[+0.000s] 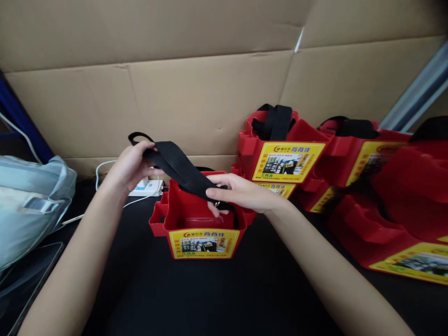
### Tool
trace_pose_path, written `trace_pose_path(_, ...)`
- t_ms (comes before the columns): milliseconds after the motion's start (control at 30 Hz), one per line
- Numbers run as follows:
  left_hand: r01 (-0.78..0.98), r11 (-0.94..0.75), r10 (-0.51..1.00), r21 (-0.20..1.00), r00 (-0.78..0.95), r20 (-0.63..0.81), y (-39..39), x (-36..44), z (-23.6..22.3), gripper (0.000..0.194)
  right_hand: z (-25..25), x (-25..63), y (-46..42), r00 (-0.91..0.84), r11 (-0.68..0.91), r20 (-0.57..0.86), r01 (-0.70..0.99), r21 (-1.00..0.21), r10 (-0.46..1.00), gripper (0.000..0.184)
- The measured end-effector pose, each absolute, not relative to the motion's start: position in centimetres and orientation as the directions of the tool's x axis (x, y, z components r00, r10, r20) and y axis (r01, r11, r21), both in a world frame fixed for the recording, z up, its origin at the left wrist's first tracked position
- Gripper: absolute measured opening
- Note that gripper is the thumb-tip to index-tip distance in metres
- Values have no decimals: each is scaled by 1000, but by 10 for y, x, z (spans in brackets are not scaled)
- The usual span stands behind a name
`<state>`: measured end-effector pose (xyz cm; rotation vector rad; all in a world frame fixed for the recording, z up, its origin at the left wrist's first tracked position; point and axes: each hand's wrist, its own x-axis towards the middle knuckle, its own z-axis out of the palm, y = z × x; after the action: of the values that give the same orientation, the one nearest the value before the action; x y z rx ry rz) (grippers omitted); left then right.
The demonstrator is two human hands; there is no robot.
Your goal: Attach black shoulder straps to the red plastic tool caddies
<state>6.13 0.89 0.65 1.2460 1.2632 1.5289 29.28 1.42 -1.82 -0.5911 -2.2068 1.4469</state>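
A red plastic tool box (pixel 161 228) with a yellow printed label (pixel 205 243) stands upright on the black surface in front of me. Above its open top stretches a folded black webbing strap (pixel 182 169). My left hand (pixel 135 163) grips the strap's far left part, where a loop sticks out past the fingers. Closer to the box's right side, my right hand (pixel 238 193) pinches the other end of the strap between thumb and fingers. A small metal piece shows by the right fingertips. Part of the box's interior is hidden behind the strap and right hand.
More red tool boxes (pixel 245 149) with black straps are stacked at the right, some blurred. Behind the left hand lie a white power strip (pixel 150 188) and cables. A pale translucent bag (pixel 31 205) and a dark flat device (pixel 31 275) sit at left. Cardboard (pixel 175 98) forms the back wall.
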Motion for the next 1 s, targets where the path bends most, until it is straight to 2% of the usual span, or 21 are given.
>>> trace_pose_path(33,217,-135,958,967,-221,184,3,58,9,26,-17,293,15,-778,369,121,151,-917,617,34)
trace_pose_path(100,578,0,963,816,-219,155,-15,56,16,42,-15,294,14,-707,369,121,208,-906,697,44)
trace_pose_path(167,794,10,962,608,-173,211,-36,61,22,48,-14,292,13,-702,364,123,205,-909,702,47)
trace_pose_path(200,841,-66,952,537,-108,286,-46,67,24,46,-15,292,12,-726,364,124,183,-913,677,46)
trace_pose_path(300,791,-461,835,403,233,498,-59,89,23,25,-18,291,10,-810,366,146,90,-926,568,42)
trace_pose_path(333,732,-562,790,384,339,511,-58,95,21,20,-19,291,9,-825,364,157,62,-929,542,41)
trace_pose_path(400,650,-642,757,407,451,473,-49,104,14,17,-21,291,8,-835,356,179,22,-934,520,38)
trace_pose_path(600,544,-568,822,618,406,398,-24,98,1,8,-21,287,5,-806,362,176,51,-931,565,25)
trace_pose_path(667,533,-567,823,628,400,403,-23,95,1,9,-21,287,5,-771,413,227,51,-909,595,22)
trace_pose_path(733,584,-607,793,538,409,451,-25,96,1,9,-22,286,7,-727,465,270,76,-882,631,19)
trace_pose_path(867,715,-656,705,242,466,535,-26,102,-2,16,-24,288,12,-681,521,298,145,-841,669,16)
trace_pose_path(1000,822,-551,755,144,417,507,-23,113,-14,18,-24,290,11,-676,607,295,283,-743,676,19)
